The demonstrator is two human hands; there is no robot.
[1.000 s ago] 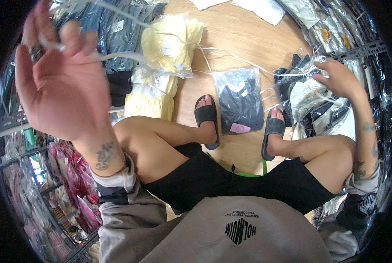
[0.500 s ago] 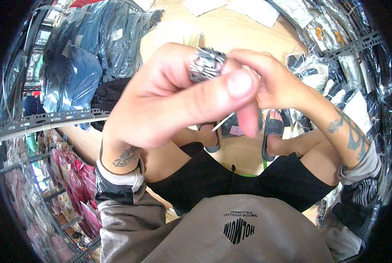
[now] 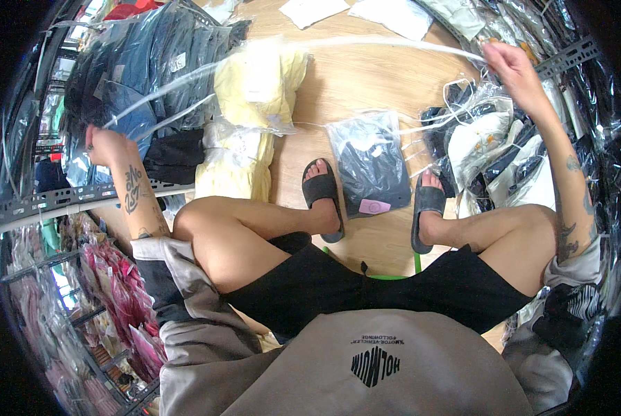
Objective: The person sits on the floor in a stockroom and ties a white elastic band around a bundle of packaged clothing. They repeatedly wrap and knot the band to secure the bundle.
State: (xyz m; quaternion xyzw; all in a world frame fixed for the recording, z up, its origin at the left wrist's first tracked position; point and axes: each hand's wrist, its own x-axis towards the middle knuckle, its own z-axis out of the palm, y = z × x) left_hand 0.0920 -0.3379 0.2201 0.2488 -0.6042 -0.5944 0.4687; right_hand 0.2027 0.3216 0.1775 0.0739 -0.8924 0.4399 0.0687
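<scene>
Since the frame half a second ago, your hands have parted: then close together over the middle of the scene, your left hand is now out to the left and your right hand to the far right. Wooden floor extends between your legs to the far side. Blue bagged garments form a broad stack at far left, beyond a perforated metal rail. On the right, just beside your foot, lies a heap of white and dark bagged garments. Yellow bagged garments lie in two bundles, one nearer you, along the right of the blue stack. A single dark bagged garment lies flat between your black sandals.

Your right thumb and fingers are clamped on a white cord. It bows across the far side to your left hand, which shows in front of the blue stack; those fingertips are turned away, so whether they grip cannot be told. A second strand leaves the left hand toward the yellow bundles, and loose white loops lie on the right-hand heap. Smallest item noted: a pink label at the dark garment's near edge.
</scene>
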